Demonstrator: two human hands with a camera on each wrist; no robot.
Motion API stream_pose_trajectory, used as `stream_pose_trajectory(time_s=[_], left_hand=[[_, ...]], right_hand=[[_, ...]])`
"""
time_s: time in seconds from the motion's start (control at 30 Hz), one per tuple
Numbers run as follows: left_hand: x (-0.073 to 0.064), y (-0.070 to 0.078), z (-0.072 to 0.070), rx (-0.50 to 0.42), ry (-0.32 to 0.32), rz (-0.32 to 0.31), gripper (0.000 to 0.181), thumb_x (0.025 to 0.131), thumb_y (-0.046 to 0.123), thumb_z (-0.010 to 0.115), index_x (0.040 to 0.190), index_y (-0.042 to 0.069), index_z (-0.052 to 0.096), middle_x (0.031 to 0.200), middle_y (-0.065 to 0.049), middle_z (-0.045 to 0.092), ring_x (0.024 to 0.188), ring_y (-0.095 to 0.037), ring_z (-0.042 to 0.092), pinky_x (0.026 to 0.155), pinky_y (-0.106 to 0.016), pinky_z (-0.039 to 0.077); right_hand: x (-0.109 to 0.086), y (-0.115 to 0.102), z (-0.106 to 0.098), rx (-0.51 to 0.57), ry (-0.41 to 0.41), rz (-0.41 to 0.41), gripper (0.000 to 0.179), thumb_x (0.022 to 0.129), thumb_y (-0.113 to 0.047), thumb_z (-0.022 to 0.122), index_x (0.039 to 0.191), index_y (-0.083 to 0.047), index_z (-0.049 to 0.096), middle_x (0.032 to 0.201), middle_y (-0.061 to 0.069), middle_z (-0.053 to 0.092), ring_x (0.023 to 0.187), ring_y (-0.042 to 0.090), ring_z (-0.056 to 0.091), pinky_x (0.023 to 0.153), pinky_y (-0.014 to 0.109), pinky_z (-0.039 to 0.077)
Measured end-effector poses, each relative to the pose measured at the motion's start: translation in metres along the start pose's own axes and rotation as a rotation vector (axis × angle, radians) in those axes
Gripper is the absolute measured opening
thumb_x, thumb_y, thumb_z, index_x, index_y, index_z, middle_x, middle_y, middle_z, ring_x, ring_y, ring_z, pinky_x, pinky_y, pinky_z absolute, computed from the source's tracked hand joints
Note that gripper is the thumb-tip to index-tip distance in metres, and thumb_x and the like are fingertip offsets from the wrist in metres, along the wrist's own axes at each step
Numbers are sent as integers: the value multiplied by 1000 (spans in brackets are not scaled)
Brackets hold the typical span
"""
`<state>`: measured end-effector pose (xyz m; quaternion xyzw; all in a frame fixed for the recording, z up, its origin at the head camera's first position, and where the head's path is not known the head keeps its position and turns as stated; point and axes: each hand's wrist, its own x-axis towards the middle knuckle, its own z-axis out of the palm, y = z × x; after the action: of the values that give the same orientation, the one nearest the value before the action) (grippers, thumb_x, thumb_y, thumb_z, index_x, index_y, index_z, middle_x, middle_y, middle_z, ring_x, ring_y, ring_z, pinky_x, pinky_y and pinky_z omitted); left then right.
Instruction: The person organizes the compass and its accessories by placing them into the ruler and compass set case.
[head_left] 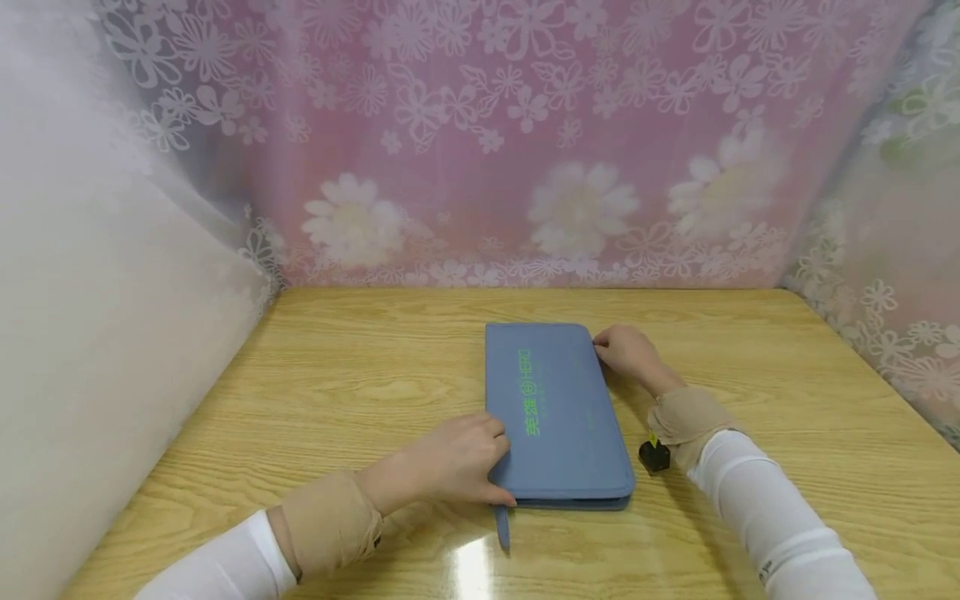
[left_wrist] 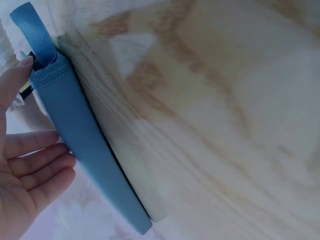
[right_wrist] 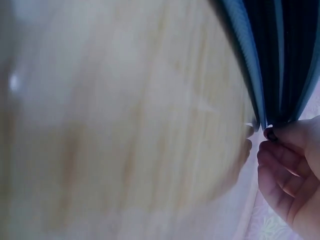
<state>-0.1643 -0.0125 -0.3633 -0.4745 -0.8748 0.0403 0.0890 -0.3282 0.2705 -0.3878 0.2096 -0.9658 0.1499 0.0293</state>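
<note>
A flat blue zippered case (head_left: 558, 408) with green HERO lettering lies on the wooden table. My left hand (head_left: 465, 458) holds its near left corner, thumb at the near end and fingers along the left edge. In the left wrist view the fingertips touch the smooth blue spine (left_wrist: 95, 140), beside a fabric strap loop (left_wrist: 37, 32). At the far right corner, my right hand (head_left: 628, 352) pinches a small dark zipper pull (right_wrist: 270, 134) between thumb and forefinger. The right side gapes above that pull, baring a dark interior (right_wrist: 285, 55); the near end is parted too.
Around the case spreads the wood-grain table (head_left: 360, 375). A flowered pink curtain (head_left: 450, 167) hangs behind it, with pale cloth (head_left: 135, 292) on the left. A small black block (head_left: 654, 457) with a yellow tab sits by the right wrist wrap (head_left: 690, 421).
</note>
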Motion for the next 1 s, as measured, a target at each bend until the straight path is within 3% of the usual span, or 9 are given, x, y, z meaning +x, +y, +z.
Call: stream_pose_trajectory(time_s=[0.3,0.47,0.57,0.63,0.8,0.9,1.0], left_hand=[[4,1,0,58,-2,-4,54,72,66,64,76,12,65,74,6,54,67,-8,46,64,-21,43],[5,2,0,60,7,2,55,71,67,64,76,12,65,75,5,54,67,-8,47,64,-21,43],[4,2,0,61,2,0,56,71,67,64,77,11,65,76,4,55,68,-8,49,66,-21,44],[4,3,1,60,-3,-3,56,71,66,64,78,11,66,76,4,55,69,-8,49,67,-21,44],[4,3,2,58,-10,-9,56,72,66,63,78,11,65,77,4,55,69,-8,49,67,-21,44],[4,3,2,51,-12,-14,56,72,66,63,79,11,66,77,4,55,69,-8,49,67,-20,44],[4,2,2,44,-13,-18,56,72,66,64,79,10,66,78,4,56,70,-8,49,67,-21,44]], right_hand=[[-8,2,-3,25,-59,-21,22,90,-10,56,100,3,70,98,19,67,95,36,62,82,48,47],[-18,1,-5,25,-73,-70,19,89,-8,57,94,0,73,93,16,69,86,30,64,77,45,49],[-24,-1,-6,32,-79,-91,18,88,-8,57,88,-3,74,85,10,69,71,20,61,69,39,49],[-29,-2,-6,42,-86,-102,19,88,-8,58,77,-5,73,74,5,66,59,13,51,60,33,44],[-40,-6,-6,60,-101,-133,27,87,-8,58,60,-11,61,54,-5,48,48,8,35,50,26,33],[-45,-7,-7,58,-98,-147,28,87,-7,58,59,-13,59,53,-7,43,47,7,34,50,26,32],[-50,-8,-9,66,-98,-144,23,87,-6,59,66,-13,65,57,-8,48,48,8,36,50,26,33]])
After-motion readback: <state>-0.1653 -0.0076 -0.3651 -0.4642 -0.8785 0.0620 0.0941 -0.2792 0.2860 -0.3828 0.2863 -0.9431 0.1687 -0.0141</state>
